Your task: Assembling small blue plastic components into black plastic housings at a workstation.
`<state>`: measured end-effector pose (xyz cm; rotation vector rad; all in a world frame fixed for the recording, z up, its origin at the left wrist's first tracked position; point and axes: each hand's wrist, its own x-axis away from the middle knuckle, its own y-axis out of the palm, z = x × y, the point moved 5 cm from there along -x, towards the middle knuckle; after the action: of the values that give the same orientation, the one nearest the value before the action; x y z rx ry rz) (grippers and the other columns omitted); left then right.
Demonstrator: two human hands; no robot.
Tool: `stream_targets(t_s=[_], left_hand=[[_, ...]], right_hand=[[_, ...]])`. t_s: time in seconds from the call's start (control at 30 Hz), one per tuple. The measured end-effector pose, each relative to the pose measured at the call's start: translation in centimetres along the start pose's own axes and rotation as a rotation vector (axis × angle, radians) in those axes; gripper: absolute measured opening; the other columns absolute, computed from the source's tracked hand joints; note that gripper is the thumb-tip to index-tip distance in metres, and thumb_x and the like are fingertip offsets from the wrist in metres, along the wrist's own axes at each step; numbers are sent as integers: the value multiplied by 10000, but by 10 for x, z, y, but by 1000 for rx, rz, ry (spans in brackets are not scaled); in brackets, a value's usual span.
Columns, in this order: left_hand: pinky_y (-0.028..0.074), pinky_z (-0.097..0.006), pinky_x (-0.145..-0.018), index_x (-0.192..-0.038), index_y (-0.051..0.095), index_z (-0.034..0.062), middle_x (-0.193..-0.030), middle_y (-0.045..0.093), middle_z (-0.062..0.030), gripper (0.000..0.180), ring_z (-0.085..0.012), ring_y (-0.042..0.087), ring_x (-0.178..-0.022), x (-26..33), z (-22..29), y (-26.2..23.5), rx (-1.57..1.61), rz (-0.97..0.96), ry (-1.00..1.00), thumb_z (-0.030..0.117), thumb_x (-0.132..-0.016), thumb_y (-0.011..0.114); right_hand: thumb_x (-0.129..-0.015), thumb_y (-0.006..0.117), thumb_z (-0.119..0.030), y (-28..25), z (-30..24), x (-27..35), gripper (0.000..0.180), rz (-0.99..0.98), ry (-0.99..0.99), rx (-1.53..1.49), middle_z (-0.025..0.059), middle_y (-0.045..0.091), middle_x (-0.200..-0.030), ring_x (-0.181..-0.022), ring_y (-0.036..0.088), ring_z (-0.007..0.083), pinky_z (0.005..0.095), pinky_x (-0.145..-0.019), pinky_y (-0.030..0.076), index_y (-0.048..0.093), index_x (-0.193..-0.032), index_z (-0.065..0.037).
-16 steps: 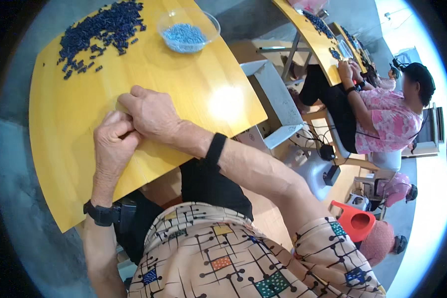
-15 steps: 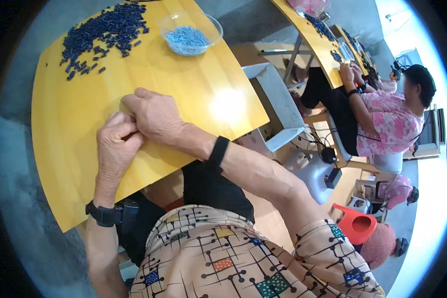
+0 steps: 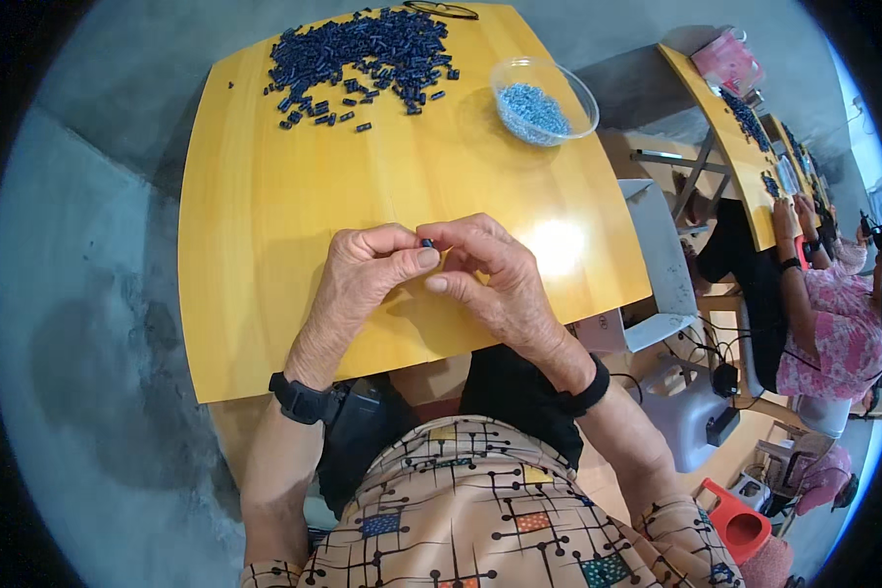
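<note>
Pinching dark piece (image 3: pixel 427 243): left hand (image 3: pixel 358 274); right hand (image 3: pixel 500 279) fingertip-close. Glossy yellow worktop (image 3: pixel 265 235) bears dark pile (image 3: pixel 363 54), bowl (image 3: pixel 583 113). Grey wall (image 3: pixel 196 39) beyond.

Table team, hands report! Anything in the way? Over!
Left hand: pinching small dark piece. Right hand: open, close beside it. Dark pile, clear bowl of blue bits: farther back, out of the way.

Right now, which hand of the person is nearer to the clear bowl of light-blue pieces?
Right. The right hand is on the person's side of the clear bowl, slightly to its left; the left hand is also on that side, but farther left.
</note>
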<state>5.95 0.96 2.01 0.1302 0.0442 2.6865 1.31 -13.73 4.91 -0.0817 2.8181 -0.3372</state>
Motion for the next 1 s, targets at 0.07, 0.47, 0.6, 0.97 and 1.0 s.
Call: stream_targets(t_s=[0.07,0.47,0.6,0.97,1.0], left_hand=[[455,-205,-693,-864,697,-12,-799,654,-10,144,-71,571,-746,7,-2,2,71,-93,-123,127,-856,663],[469,-217,-744,-894,704,-2,-821,671,-21,211,-75,590,-772,29,-7,13,290,-64,-69,202,-884,650],[457,-213,-702,-863,701,0,-780,655,-9,201,-67,572,-738,27,-6,15,241,-105,-22,192,-882,649],[453,-224,-687,-854,697,-10,-781,662,-27,194,-74,568,-717,29,25,2,-33,-66,-45,179,-873,654],[451,-212,-670,-866,703,-5,-779,672,-17,176,-59,570,-711,28,32,-9,-111,11,-36,166,-869,662]], right_hand=[[-753,728,-50,3,-6,0,344,7,-27,23,61,547,-848,-704,547,146,258,-637,469,633,-1082,-22],[-754,759,-124,8,-1,18,300,55,1,-136,56,584,-862,-760,576,132,245,-673,490,673,-1022,-21],[-749,760,-114,4,-3,23,290,82,-20,-156,55,588,-849,-759,566,134,246,-680,481,677,-1008,-16],[-827,638,-27,-45,-11,47,280,216,151,-187,58,629,-899,-784,592,117,234,-677,493,631,-1105,2],[-838,626,-14,-62,-10,55,291,309,226,-184,55,643,-912,-737,595,103,226,-648,503,627,-1128,1]])
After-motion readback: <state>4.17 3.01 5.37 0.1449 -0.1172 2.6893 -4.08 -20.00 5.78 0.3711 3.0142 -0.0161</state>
